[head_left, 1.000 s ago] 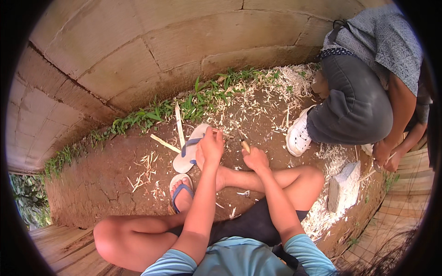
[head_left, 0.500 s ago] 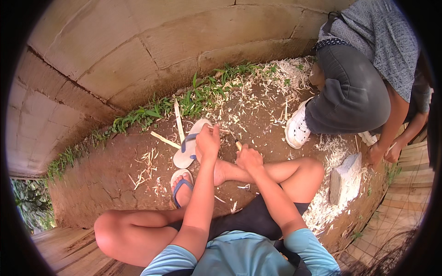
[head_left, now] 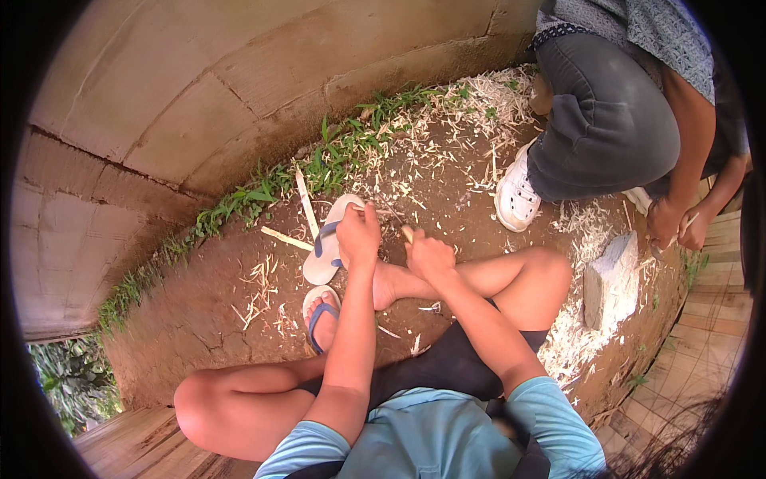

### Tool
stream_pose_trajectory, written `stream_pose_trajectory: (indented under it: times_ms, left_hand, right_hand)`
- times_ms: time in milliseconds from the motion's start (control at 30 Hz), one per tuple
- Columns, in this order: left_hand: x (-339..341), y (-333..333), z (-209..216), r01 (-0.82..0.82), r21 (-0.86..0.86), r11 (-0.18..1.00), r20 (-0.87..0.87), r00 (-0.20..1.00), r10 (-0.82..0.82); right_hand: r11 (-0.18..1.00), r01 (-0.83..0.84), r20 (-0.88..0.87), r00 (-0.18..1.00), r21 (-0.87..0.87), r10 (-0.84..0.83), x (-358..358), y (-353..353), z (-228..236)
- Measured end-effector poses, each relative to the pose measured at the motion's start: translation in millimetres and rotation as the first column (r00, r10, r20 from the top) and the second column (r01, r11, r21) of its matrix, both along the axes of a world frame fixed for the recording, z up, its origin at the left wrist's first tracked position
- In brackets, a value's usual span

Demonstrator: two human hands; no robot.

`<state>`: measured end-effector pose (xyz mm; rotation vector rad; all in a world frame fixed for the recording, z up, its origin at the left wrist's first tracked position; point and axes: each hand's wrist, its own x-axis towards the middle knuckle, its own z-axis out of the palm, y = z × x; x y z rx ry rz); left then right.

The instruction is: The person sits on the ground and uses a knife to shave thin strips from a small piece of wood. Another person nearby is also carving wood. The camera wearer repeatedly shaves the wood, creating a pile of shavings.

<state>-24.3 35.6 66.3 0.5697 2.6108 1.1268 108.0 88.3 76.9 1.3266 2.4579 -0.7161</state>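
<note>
My left hand (head_left: 357,233) is closed around a thin pale wood stick (head_left: 384,211), which sticks out to the right past the fingers. In my right hand (head_left: 430,256) is a knife, its light wooden handle (head_left: 408,234) showing above the fist. The narrow blade points up and left, close to the stick; whether they touch I cannot tell. Both hands are over my crossed legs. A loose flip-flop (head_left: 322,259) with a blue strap lies just left of my left hand, and another flip-flop (head_left: 312,342) is on my foot.
Two split wood strips (head_left: 306,203) lie beyond the flip-flop. Wood shavings (head_left: 447,132) litter the ground. At right, a co-worker in grey trousers (head_left: 602,128) holds a thin stick in both hands (head_left: 677,223) near a pale stone block (head_left: 610,279). A block wall (head_left: 231,88) curves behind.
The whole view has shifted and tilted a little. My right hand with the knife has moved slightly farther away from me; both grips stay the same.
</note>
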Motion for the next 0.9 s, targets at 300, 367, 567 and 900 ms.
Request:
stream_pose_trajectory:
  times_ms: [300, 367, 567, 900]
  left_hand:
    - [-0.3, -2.1, -5.3, -0.005, 0.109, 0.994, -0.050, 0.999, 0.011]
    - [0.0, 0.8, -8.4, -0.005, 0.130, 0.992, -0.070, 0.997, 0.014]
    - [0.7, 0.7, -9.2, 0.028, 0.066, 0.997, -0.127, 0.992, -0.020]
    - [1.8, 2.2, -9.0, 0.010, 0.033, 0.999, -0.109, 0.994, -0.006]
  right_hand:
    - [0.996, -0.006, 0.001, 1.000, -0.088, 0.006, -1.0, 2.3, 12.4]
    - [0.998, 0.022, -0.106, 0.994, -0.066, -0.029, -6.4, -2.7, 19.3]
    - [0.997, 0.063, 0.085, 0.995, -0.050, -0.059, 8.0, 11.3, -47.9]
    - [0.994, 0.106, -0.350, 0.931, 0.002, -0.099, -1.8, -2.5, -13.1]
